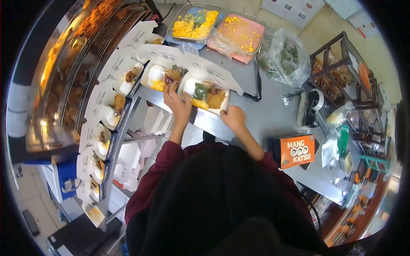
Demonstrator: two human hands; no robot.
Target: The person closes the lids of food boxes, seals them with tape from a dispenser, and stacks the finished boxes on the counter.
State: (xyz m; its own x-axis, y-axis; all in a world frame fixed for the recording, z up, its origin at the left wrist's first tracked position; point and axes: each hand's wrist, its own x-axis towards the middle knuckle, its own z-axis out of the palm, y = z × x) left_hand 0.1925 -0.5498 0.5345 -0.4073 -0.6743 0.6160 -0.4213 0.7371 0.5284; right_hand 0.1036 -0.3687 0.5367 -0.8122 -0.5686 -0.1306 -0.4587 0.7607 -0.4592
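Note:
My left hand [178, 103] is closed, its fingertips pinched at the lower edge of a small dark sauce packet [173, 75]. That packet lies over an open food box holding white rice [156, 74] and yellow egg. Just right of it, another open food box [209, 112] has rice, a green leaf, yellow egg and a golden fried piece [216, 99]. My right hand [234, 118] grips this second box at its near right corner, fingers curled. Raised cardboard lids [192, 64] stand behind both boxes.
More filled open boxes [102, 141] line the counter at left, beside a lit display case [55, 85]. Glass trays of egg [194, 24] and pink tray [241, 34] stand behind. A bag of leaves [285, 57], an orange box [297, 150] and dark racks [341, 64] are right.

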